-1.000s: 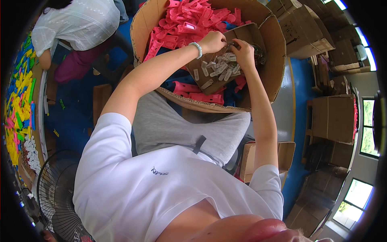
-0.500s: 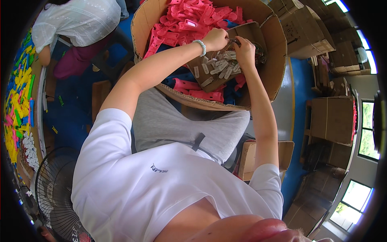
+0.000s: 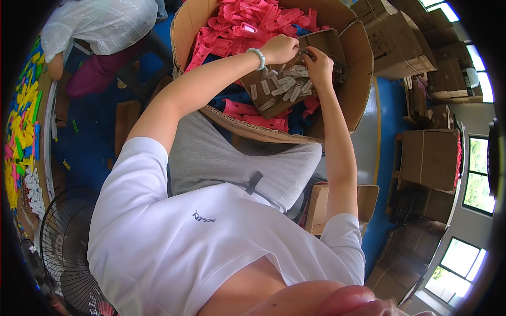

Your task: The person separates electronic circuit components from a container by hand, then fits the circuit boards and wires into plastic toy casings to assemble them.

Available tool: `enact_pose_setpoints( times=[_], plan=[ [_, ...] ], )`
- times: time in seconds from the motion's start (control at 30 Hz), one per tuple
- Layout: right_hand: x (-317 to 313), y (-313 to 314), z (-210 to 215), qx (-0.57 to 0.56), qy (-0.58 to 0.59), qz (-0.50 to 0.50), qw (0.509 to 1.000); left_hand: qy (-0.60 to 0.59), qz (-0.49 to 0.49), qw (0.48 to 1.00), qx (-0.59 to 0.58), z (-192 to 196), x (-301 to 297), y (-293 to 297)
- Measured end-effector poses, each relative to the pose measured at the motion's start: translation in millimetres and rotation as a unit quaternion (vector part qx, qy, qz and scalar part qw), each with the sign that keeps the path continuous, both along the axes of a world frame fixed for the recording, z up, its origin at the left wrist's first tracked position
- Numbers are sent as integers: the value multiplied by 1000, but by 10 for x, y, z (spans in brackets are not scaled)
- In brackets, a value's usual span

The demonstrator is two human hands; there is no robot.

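A small dark piece, too tiny to make out in detail, sits in the narrow gap between two bare hands. The left hand is curled, back upward, its thumb and fingers pinched on one end; a pale beaded bracelet circles its wrist. The right hand, fingers bent and drawn together, pinches the other end. Just below both hands, loose white parts lie scattered in a shallow cardboard tray. The tray rests inside a large cardboard box, whose wall rises to the right of the right hand. Beyond the left hand, pink plastic pieces are heaped in the box; more pink ones show below the tray. Far to the left of the left hand, a person in a white top sits near a table strewn with colourful pieces. Well right of the right hand stand stacked cartons.
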State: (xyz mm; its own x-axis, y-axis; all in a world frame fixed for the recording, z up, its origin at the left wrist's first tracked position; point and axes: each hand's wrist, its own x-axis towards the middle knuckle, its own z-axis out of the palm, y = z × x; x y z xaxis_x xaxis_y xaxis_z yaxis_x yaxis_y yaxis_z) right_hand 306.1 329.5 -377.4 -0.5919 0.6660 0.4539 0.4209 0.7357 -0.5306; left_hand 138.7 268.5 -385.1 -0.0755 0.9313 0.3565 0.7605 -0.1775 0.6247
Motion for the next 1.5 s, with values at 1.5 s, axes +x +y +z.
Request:
enact_pose_setpoints(
  times=[1.5],
  plan=[
    [-13,-72,29,-89,97,126,983,-115,-113,985,-63,-72,-281,124]
  ],
)
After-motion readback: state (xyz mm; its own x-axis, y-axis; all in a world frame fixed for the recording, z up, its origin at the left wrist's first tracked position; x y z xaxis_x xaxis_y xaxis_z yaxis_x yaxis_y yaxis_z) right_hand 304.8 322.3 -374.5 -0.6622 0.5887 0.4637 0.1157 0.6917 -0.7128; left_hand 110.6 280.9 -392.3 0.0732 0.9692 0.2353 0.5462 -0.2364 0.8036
